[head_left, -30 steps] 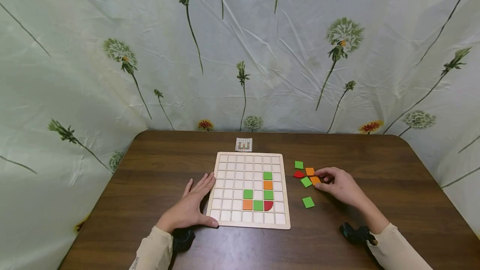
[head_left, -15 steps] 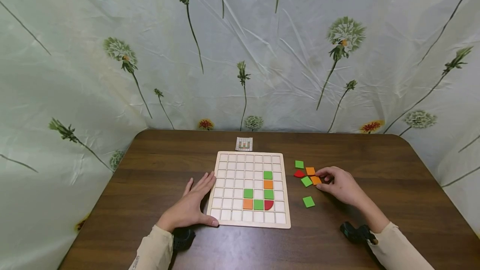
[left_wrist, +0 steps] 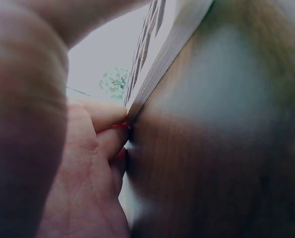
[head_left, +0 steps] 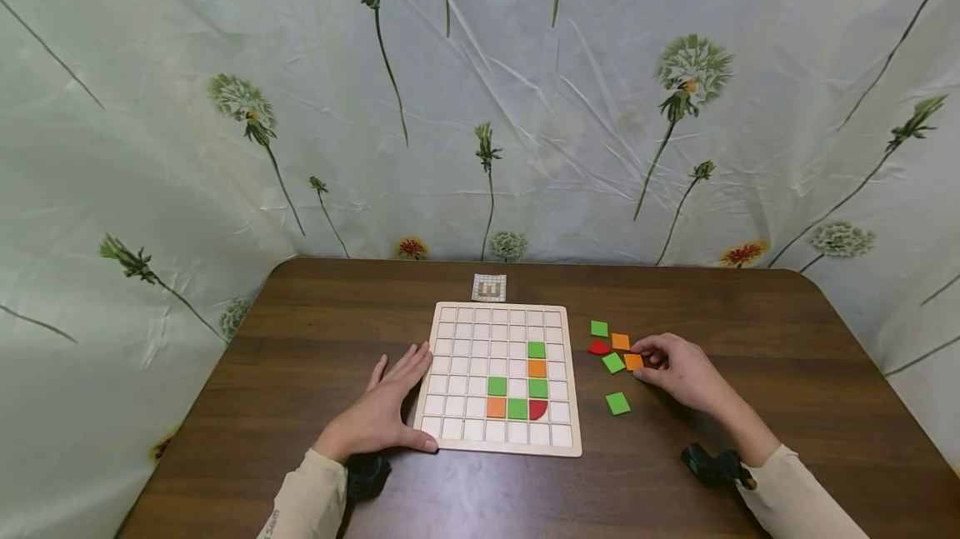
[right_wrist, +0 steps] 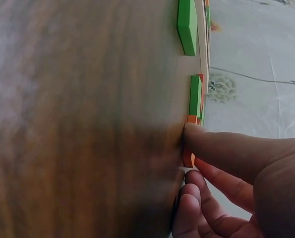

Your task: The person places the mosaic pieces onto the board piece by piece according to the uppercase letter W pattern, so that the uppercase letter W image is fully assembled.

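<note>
A pale wooden grid board lies on the table, with several green and orange square tiles and one red quarter-round tile in its cells. My left hand rests along the board's left side, fingers extended against the edge and thumb at the near left corner. In the left wrist view, its fingertips touch the board's rim. To the right of the board, my right hand pinches an orange square tile between thumb and index finger, low at the table. The right wrist view shows the thumb across that orange tile.
Around the pinched tile lie another orange tile, a red tile and green tiles. One green tile sits apart, nearer. A small printed grid card lies behind the board. A flowered curtain hangs behind the table.
The orange tile at my right fingertips has turned slightly and sits a touch farther from the green tile beside it. My left hand stays in place on the board.
</note>
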Motion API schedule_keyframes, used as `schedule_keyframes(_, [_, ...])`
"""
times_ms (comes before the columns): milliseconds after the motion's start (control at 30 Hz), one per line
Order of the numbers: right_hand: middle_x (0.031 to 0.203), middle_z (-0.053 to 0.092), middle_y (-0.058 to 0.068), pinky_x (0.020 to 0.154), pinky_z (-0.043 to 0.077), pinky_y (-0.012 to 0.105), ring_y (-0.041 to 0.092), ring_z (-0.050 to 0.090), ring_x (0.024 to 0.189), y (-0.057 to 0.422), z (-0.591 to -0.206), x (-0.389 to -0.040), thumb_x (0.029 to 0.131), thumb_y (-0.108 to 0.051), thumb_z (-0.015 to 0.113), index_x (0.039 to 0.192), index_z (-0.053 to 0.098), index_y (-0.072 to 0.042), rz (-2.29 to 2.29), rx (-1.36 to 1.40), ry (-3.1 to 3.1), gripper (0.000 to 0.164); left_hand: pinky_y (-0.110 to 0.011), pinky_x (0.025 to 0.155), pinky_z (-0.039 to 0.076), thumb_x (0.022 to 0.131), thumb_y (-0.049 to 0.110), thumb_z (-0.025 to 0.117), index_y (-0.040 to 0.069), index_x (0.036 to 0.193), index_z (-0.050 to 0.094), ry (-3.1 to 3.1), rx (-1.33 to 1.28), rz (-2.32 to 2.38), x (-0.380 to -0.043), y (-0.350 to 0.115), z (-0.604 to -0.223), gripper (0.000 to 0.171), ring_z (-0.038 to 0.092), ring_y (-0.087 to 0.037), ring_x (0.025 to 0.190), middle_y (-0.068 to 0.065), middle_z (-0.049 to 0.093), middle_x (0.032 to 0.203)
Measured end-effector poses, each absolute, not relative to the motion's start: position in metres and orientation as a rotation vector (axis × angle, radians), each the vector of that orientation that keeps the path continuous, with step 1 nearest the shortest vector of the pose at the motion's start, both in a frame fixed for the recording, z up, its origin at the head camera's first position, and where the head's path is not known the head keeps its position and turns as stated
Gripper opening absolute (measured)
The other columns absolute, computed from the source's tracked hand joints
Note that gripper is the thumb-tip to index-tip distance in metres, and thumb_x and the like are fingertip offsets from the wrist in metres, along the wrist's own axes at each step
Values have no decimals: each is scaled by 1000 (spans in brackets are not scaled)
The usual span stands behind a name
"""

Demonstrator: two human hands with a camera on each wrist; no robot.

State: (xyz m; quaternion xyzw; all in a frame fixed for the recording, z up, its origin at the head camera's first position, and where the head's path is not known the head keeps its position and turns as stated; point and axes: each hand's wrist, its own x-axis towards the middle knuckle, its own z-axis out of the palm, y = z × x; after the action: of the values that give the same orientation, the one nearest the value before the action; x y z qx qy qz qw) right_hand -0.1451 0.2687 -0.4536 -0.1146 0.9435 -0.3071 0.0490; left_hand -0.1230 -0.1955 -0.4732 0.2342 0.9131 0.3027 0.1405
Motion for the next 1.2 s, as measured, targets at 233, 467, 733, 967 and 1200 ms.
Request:
schedule_keyframes(233, [100,64,6,70,51,33,18,57,84,268,-453,-144,88,-13,78,107,73,-4,-895,-411,2893,22,-57,118,-10,66,62,86,5,161,17,2647,693,886,-123,-197,-475,130,3,-25,155,-7,11,168])
schedule_keyframes(467, [99,66,6,69,51,31,17,58,83,269,-453,-142,89,-13,77,106,73,-4,-896,-403,2923,20,-59,117,-11,68,62,85,3,160,18,2631,700,915,-122,-196,-474,129,3,-28,155,-10,12,167])
schedule_keyframes(733, [97,65,3,67,49,29,15,56,82,263,-449,-139,88,-12,78,108,73,-5,-903,-378,2957,21,-57,118,-10,67,62,86,5,161,17,2637,693,894,-123,-196,-474,129,3,-26,155,-7,11,168])
schedule_keyframes(967, [91,62,1,64,46,27,15,53,77,252,-446,-139,86,-11,79,108,73,-3,-941,-376,2995,24,-58,117,-10,67,61,86,4,160,18,2642,702,902,-123,-197,-474,129,4,-27,155,-9,12,167])
schedule_keyframes(1200, [91,63,2,62,45,26,14,52,76,239,-447,-142,86,-11,80,109,74,-2,-988,-417,3008,26,-58,118,-10,67,63,85,4,160,18,2641,697,892,-122,-197,-475,129,3,-26,155,-8,12,168])
